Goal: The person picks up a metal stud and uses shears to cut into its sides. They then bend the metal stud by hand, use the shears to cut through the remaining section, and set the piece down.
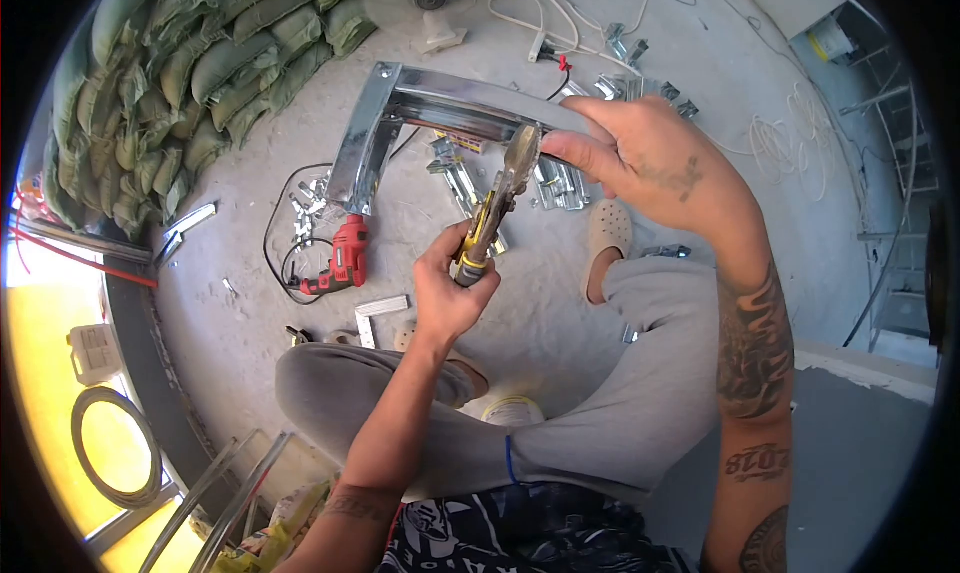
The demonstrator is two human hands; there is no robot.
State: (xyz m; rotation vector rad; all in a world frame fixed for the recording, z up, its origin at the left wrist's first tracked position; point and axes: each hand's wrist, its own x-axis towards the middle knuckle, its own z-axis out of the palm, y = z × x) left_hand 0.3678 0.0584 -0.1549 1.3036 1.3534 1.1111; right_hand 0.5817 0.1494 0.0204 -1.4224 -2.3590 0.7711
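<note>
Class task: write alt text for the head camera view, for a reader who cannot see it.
A seated person's right hand grips a bent metal channel; the left hand holds a pliers-like tool close to it. On the floor lie a red power drill, an L-shaped square and loose metal parts, with green sacks stacked at upper left.

Patterned shirt (540, 533), cut off below

Left grip (452, 288) holds a hand tool (499, 205), right grip (655, 158) a metal frame (455, 92)
</note>
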